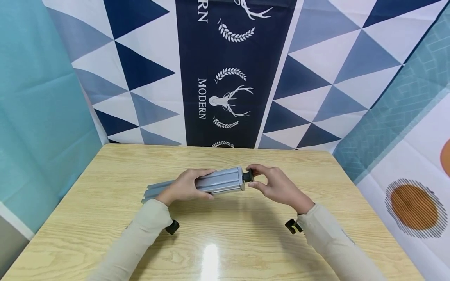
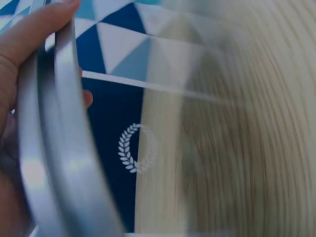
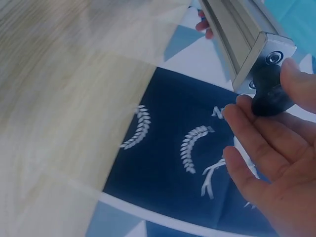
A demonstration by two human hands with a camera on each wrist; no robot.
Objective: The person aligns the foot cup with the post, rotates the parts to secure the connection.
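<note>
A long silver aluminium extrusion profile (image 1: 226, 180) with grooved sides is held aslant over the table. My left hand (image 1: 184, 186) grips it around the middle, thumb on the near side and fingers over the far side; in the left wrist view the grooved metal (image 2: 69, 128) runs down past the thumb. A black round levelling foot (image 1: 248, 176) projects from the profile's right end. My right hand (image 1: 277, 186) pinches this foot between thumb and fingers. The right wrist view shows the end plate (image 3: 266, 52) with a bolt beside the foot's stem.
The pale wood table (image 1: 225, 242) lies beneath both hands. A patterned cloth (image 1: 225, 78) in navy, blue and white hangs behind its far edge. Small black wrist devices (image 1: 172, 227) sit below the sleeves. Turquoise cloth (image 1: 45, 109) hangs at the left.
</note>
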